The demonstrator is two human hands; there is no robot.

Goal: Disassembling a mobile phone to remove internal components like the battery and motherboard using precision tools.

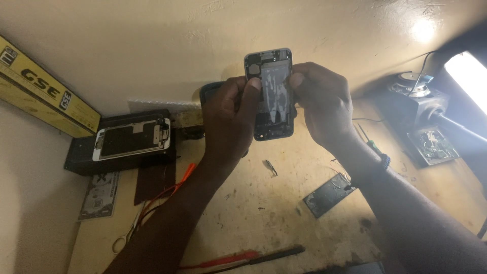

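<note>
I hold an opened phone body (274, 96) upright in front of me, its bare inside with metal shields and adhesive strips facing me. My left hand (231, 119) grips its left edge, thumb pressed on the inside near the top. My right hand (322, 104) grips the right edge, thumb also on the inside. Both hands are raised above the worn workbench (264, 208).
A detached phone screen (133, 138) lies face down on a black box at the left. Small tweezers (270, 167), a dark flat battery or panel (328, 194), a green screwdriver (373, 144), scissors (127, 236), orange wires (170, 190) and a circuit board (433, 144) lie around. A lamp shines at the right.
</note>
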